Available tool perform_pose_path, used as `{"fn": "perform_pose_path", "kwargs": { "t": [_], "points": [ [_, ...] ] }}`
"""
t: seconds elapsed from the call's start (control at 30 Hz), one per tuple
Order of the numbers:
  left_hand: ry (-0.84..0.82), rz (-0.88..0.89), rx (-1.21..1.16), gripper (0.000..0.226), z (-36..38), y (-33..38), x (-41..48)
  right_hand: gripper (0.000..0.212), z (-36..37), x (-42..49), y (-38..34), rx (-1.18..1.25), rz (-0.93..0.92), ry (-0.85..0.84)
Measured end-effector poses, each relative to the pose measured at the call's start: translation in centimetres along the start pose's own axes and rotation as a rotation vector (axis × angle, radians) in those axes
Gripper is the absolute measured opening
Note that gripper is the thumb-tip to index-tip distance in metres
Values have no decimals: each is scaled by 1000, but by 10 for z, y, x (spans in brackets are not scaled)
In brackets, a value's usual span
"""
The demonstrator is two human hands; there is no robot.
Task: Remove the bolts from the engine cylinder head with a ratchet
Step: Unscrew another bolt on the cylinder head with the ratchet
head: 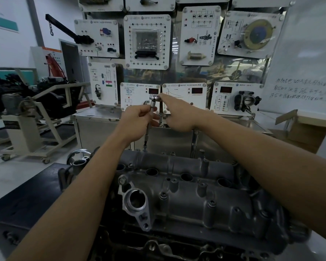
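A grey engine cylinder head (205, 196) fills the lower middle of the view, with several bolts (163, 195) standing in its cover. A chrome ratchet (154, 97) sits on a long extension bar (148, 129) that runs down to a bolt (145, 146) at the head's far edge. My left hand (137, 121) is closed around the upper part of the extension bar. My right hand (177, 113) reaches from the right, its fingers on the ratchet's head and handle; the handle is mostly hidden under it.
A display wall of white training panels (148, 41) and a steel cabinet (105, 129) stand right behind the engine. Another engine on a wheeled stand (36, 110) is at the left. A cardboard box (305, 129) sits at the right, a whiteboard (307, 59) above it.
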State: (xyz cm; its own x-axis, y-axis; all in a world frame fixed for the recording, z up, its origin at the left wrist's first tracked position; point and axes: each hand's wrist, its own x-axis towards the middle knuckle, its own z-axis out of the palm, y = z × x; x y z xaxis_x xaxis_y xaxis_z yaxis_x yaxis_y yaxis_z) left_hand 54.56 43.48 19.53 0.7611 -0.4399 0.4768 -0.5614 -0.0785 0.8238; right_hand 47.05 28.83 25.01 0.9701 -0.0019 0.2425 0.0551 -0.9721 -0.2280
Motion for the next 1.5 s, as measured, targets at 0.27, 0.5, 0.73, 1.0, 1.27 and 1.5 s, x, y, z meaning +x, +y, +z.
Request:
{"fn": "perform_pose_path", "kwargs": {
  "t": [0.27,0.5,0.73,1.0,1.27,1.5],
  "points": [
    [133,28,3,21,-4,-2,-1,75,3,3,0,-22,-56,36],
    [296,43,168,26,-3,1,0,18,-10,-18,-36,-426,-53,432],
    [271,67,257,20,-1,0,0,16,-14,-25,-45,-642,-117,466],
    [68,73,61,15,1,1,-2,32,-1,-11,-22,-365,-24,183],
    [62,64,8,18,-4,-1,-1,77,4,-2,0,211,-36,4],
    [242,77,152,10,-5,2,-1,18,-5,-16,-31,-354,-50,421]
  ]
}}
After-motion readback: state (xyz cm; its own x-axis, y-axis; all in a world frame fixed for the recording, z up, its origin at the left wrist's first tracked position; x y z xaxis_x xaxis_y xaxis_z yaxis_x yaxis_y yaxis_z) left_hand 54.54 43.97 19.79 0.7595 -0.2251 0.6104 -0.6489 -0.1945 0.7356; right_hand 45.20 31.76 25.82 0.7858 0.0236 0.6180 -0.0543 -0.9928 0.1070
